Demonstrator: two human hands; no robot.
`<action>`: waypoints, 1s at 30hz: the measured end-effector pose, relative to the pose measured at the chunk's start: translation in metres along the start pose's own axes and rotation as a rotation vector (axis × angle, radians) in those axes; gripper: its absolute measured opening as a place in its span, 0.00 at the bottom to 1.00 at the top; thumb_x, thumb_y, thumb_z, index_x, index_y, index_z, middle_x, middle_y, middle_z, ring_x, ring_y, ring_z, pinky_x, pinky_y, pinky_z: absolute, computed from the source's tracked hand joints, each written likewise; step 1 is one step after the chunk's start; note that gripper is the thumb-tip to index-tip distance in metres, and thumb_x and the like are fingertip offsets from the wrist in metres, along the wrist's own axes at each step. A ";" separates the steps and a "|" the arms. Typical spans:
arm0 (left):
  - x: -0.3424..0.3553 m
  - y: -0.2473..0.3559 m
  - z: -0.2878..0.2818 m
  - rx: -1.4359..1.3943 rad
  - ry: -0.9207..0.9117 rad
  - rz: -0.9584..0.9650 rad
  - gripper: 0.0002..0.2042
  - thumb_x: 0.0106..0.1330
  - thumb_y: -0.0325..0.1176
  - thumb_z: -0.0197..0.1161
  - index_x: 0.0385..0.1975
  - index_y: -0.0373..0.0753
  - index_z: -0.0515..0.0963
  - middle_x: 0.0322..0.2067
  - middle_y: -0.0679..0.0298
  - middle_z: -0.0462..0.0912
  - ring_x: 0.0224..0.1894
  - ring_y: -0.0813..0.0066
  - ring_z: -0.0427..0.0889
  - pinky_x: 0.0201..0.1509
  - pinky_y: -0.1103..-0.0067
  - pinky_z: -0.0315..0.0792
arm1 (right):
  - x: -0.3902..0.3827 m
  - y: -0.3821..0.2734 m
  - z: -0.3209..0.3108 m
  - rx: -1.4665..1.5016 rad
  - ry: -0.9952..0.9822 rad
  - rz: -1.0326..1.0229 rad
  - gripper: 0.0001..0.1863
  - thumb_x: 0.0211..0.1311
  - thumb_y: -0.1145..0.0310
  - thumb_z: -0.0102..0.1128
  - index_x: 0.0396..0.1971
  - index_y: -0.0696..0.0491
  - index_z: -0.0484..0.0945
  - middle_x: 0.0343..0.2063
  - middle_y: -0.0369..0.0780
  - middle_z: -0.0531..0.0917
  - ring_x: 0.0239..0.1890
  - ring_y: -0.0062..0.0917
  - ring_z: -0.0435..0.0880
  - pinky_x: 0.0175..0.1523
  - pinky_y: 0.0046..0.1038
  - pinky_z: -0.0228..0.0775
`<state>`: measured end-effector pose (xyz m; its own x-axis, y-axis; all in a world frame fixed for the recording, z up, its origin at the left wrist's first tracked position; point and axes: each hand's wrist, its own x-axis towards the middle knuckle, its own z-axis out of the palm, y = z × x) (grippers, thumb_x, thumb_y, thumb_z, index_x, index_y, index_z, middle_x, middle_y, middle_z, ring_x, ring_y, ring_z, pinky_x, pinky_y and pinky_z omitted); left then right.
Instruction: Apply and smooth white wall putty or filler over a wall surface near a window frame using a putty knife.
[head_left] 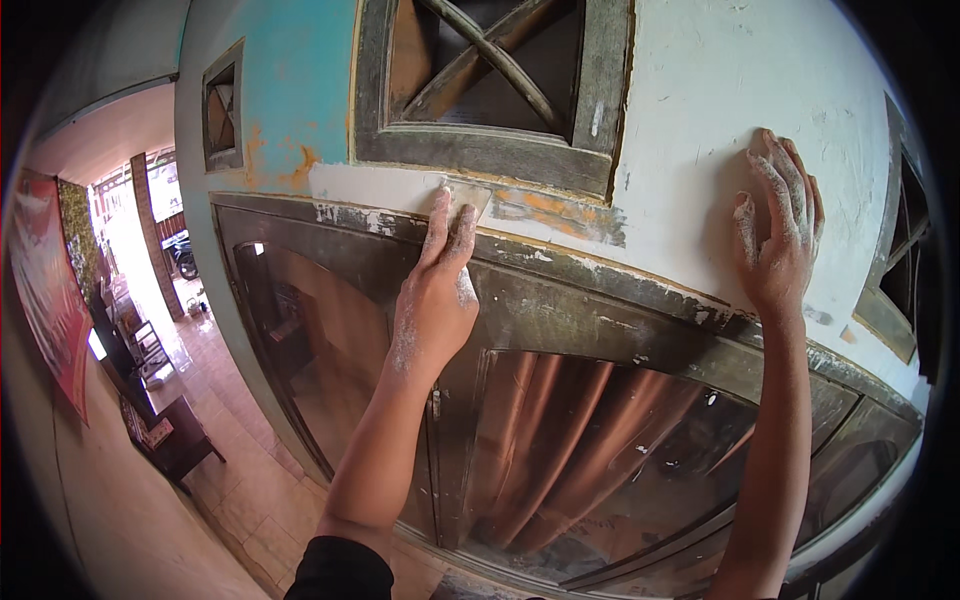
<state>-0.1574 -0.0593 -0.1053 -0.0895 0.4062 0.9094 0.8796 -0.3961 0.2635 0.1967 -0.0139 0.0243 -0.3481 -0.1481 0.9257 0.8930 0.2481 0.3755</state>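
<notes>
My left hand (440,270), dusted with white powder, is closed round a thin flat scraper (478,200). Two fingers lie stretched along the scraper, which rests against the narrow strip of wall between the vent frame and the window frame. White filler (375,185) coats this strip to the left of the hand; to the right, a bare grey and orange patch (560,215) shows. Whitened with powder too, my right hand (785,225) lies against the white wall (730,90), fingers stretched and holding nothing.
Above the left hand sits a wooden vent frame (485,150) with crossed bars. Below run dark window frames (600,310) with glass and brown curtains (560,430). On the left, a tiled floor (250,490) lies far below, with a dark table (180,440) and a red banner (50,290).
</notes>
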 end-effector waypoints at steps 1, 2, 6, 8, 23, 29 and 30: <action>-0.001 -0.002 0.000 0.010 0.000 -0.002 0.38 0.60 0.15 0.57 0.74 0.47 0.66 0.80 0.59 0.53 0.68 0.47 0.75 0.62 0.60 0.79 | 0.000 0.000 0.000 0.002 -0.003 0.002 0.26 0.66 0.70 0.61 0.65 0.42 0.76 0.72 0.35 0.72 0.78 0.31 0.63 0.82 0.45 0.47; -0.001 -0.004 0.001 0.019 0.000 -0.001 0.38 0.60 0.15 0.57 0.74 0.47 0.66 0.80 0.59 0.54 0.68 0.47 0.74 0.62 0.60 0.79 | -0.001 0.000 0.000 0.002 0.000 0.002 0.26 0.66 0.70 0.61 0.65 0.42 0.76 0.72 0.35 0.72 0.78 0.31 0.63 0.82 0.45 0.47; -0.002 -0.005 0.001 0.035 -0.007 -0.006 0.37 0.61 0.14 0.56 0.74 0.46 0.66 0.80 0.59 0.54 0.68 0.48 0.74 0.64 0.61 0.78 | -0.001 0.000 0.000 -0.001 -0.008 0.006 0.26 0.67 0.70 0.61 0.65 0.42 0.76 0.72 0.35 0.72 0.79 0.31 0.63 0.82 0.45 0.46; 0.003 -0.004 -0.005 -0.027 -0.015 0.014 0.37 0.61 0.14 0.55 0.74 0.46 0.66 0.80 0.59 0.54 0.69 0.49 0.74 0.65 0.61 0.77 | -0.001 0.000 0.000 0.002 -0.012 0.011 0.26 0.67 0.70 0.61 0.65 0.42 0.76 0.72 0.35 0.72 0.79 0.31 0.63 0.82 0.45 0.46; 0.004 0.001 -0.008 -0.123 -0.025 -0.068 0.37 0.60 0.10 0.52 0.73 0.39 0.68 0.79 0.52 0.56 0.76 0.48 0.63 0.75 0.67 0.67 | -0.001 -0.001 0.001 0.001 -0.003 0.007 0.25 0.66 0.70 0.61 0.64 0.42 0.77 0.72 0.35 0.73 0.78 0.31 0.63 0.82 0.45 0.47; -0.003 -0.008 -0.002 -0.084 0.002 -0.029 0.37 0.60 0.10 0.53 0.74 0.41 0.68 0.79 0.52 0.56 0.76 0.48 0.64 0.75 0.67 0.66 | 0.001 -0.002 -0.001 -0.001 0.001 -0.002 0.26 0.66 0.71 0.61 0.64 0.43 0.77 0.72 0.35 0.73 0.78 0.32 0.64 0.81 0.45 0.48; -0.002 -0.007 -0.003 -0.082 0.003 -0.032 0.37 0.60 0.10 0.53 0.74 0.41 0.68 0.79 0.52 0.56 0.76 0.48 0.64 0.75 0.67 0.66 | 0.000 -0.001 0.000 -0.006 0.001 0.001 0.26 0.66 0.71 0.61 0.64 0.43 0.77 0.72 0.35 0.73 0.78 0.32 0.64 0.81 0.45 0.48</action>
<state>-0.1646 -0.0603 -0.1079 -0.1185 0.4177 0.9008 0.8348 -0.4493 0.3182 0.1954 -0.0148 0.0240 -0.3469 -0.1488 0.9260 0.8950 0.2428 0.3743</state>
